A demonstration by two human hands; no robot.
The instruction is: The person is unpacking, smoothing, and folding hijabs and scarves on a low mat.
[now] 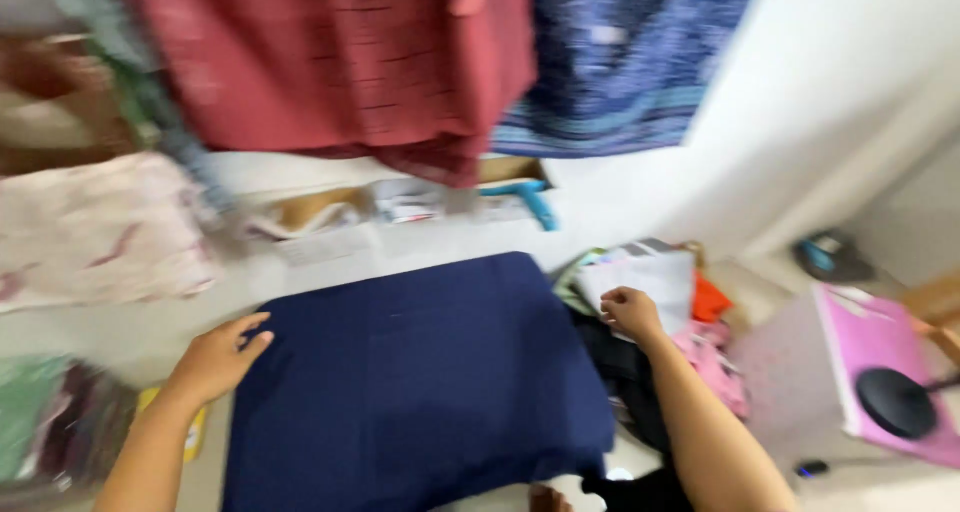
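Whole shot is motion-smeared tbh. The red garment (340, 62) at 12 o'clock and the blue patterned cloth (625, 52) at 1 get chopped by the top edge. The navy fabric (410, 382) runs off the bottom at 6. The boxes (400, 204) behind are too blurry to make out.

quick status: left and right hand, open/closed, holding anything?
Left hand: open, fingers spread on the left edge of the navy cloth, holding nothing.
Right hand: fingers curled over the clothes pile; the blur hides whether it grips anything.

blurred white packages (405, 204) by the far wall.
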